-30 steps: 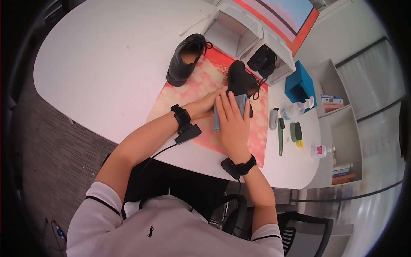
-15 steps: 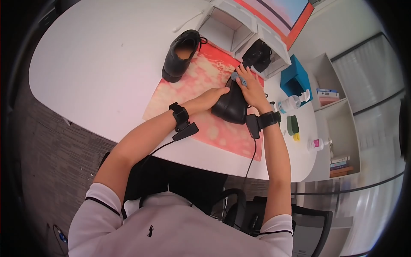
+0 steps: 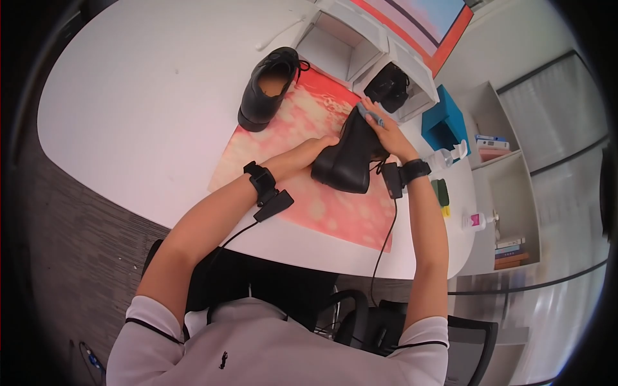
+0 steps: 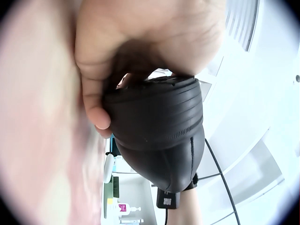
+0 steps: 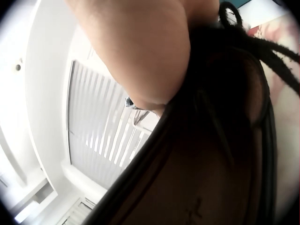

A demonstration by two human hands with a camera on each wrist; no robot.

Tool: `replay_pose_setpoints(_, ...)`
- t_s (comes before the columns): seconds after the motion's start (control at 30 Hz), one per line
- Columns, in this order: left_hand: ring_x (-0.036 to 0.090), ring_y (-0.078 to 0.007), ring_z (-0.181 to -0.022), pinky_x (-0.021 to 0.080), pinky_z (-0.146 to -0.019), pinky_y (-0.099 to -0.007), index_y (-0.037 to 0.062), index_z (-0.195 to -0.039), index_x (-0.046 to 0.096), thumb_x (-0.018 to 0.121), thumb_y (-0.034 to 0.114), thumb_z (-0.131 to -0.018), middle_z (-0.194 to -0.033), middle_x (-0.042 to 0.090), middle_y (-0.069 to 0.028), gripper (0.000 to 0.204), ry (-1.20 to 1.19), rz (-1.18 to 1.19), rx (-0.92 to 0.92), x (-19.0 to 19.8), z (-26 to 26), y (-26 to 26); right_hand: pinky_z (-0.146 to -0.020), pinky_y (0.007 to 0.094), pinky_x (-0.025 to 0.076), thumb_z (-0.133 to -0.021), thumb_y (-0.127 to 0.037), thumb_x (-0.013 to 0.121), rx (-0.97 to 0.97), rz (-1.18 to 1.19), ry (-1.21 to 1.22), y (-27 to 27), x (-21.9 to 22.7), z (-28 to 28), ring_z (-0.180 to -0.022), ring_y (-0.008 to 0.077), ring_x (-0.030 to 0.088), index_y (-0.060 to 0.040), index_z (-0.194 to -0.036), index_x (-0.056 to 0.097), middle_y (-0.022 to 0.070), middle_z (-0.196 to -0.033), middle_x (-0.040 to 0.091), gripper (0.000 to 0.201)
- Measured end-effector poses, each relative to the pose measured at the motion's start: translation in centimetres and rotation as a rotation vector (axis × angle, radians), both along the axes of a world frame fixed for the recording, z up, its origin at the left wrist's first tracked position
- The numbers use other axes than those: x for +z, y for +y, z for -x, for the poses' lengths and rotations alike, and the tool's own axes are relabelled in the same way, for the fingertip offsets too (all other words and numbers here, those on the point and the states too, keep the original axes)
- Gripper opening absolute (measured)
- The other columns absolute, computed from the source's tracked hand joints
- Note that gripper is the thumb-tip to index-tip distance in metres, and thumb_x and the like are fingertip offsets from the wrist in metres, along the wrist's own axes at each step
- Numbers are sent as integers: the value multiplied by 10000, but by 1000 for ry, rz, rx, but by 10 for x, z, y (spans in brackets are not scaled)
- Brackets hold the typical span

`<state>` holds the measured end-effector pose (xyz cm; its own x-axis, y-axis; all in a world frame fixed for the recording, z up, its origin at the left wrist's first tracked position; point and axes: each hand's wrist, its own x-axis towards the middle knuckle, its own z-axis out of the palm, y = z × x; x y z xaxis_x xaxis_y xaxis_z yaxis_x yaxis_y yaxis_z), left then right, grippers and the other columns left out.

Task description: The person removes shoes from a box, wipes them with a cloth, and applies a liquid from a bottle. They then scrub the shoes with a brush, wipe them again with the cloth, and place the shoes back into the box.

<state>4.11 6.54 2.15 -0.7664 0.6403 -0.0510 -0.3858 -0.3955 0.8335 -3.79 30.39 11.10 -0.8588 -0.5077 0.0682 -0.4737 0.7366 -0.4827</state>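
My left hand [image 3: 317, 152] grips a black lace-up shoe [image 3: 341, 175], and in the left wrist view its fingers [image 4: 97, 115] curl round the sole's edge. The shoe is tilted, with its heel [image 4: 154, 117] towards me. At the far end, my right hand [image 3: 394, 135] holds a grey-blue cloth [image 3: 371, 115] against the shoe. Up close in the right wrist view are the shoe's dark opening and its laces [image 5: 276, 49]; most of the cloth is hidden there. The matching shoe [image 3: 265, 93] stands upright to the left.
A red-and-cream mat [image 3: 302, 204] lies on the white table [image 3: 148, 116]. White boxes [image 3: 335, 48] stand behind, one with black shoes [image 3: 388, 87] inside. On the right are a blue box [image 3: 444, 119], a pump bottle [image 3: 444, 157], a green brush [image 3: 441, 192] and a smaller bottle [image 3: 473, 221].
The right hand has moved from the shoe's near end to its far end with the cloth. Between the hands, the shoe has come nearer and tilted, showing its heel.
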Motion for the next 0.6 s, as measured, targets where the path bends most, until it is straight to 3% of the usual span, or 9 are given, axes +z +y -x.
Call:
replay_pose_setpoints(0.07, 647, -121, -781, 518, -606, -286, 52, -1226, 584, 403, 427, -1020, -989, 666, -35, 465, -10, -7, -42, 0, 1, -4, -1200, 366, 186, -1051, -348, 462, -34, 31, -35, 5, 0, 16, -1506, 283, 207, -129, -1519, 384, 127, -1615, 271, 523)
replay_pose_setpoints(0.1, 646, -121, -763, 517, -595, -288, 60, -1218, 586, 403, 426, -1019, -968, 668, -32, 455, -13, -11, -64, 1, 2, -6, -1176, 305, 217, -1046, -368, 478, -87, 85, -82, 8, -2, 22, -1492, 250, 245, -106, -1526, 365, 127, -1623, 252, 557)
replay_pose_setpoints(0.2, 638, -124, -698, 509, -560, -288, 83, -1180, 591, 403, 427, -1017, -892, 665, -25, 424, -34, -15, -66, 9, 0, -11, -1186, 289, 188, -1049, -372, 469, -155, 194, -204, 14, -16, 47, -1486, 202, 248, -149, -1529, 373, 42, -1613, 296, 538)
replay_pose_setpoints(0.3, 630, -127, -657, 500, -538, -283, 101, -1146, 594, 405, 428, -1016, -848, 658, -17, 400, -138, -80, -1, 16, -4, -9, -1177, 271, 208, -1047, -364, 476, -240, 393, -486, 13, -26, 67, -1470, 182, 275, -107, -1528, 365, 33, -1604, 310, 557)
replay_pose_setpoints(0.4, 627, -123, -655, 496, -530, -280, 108, -1121, 597, 414, 438, -1014, -835, 651, -15, 392, -176, -94, -11, 14, -3, -10, -1137, 261, 266, -1037, -377, 498, -166, 273, -310, 3, -18, 63, -1364, 174, 409, -96, -1522, 381, 53, -1518, 433, 573)
replay_pose_setpoints(0.5, 620, -129, -648, 487, -524, -284, 102, -1114, 597, 426, 446, -1012, -828, 648, -16, 397, -171, -145, -9, 8, -1, -9, -1141, 264, 262, -1036, -348, 496, -189, 194, -494, -11, 10, 41, -1391, 175, 383, -93, -1514, 395, 59, -1545, 402, 551)
replay_pose_setpoints(0.6, 609, -143, -630, 477, -516, -293, 95, -1108, 596, 438, 452, -1010, -818, 645, -17, 402, -144, -81, -53, 7, 0, -12, -1155, 281, 245, -1034, -361, 494, -100, 116, -413, -17, 27, 10, -1444, 199, 329, -110, -1499, 427, 84, -1579, 355, 533)
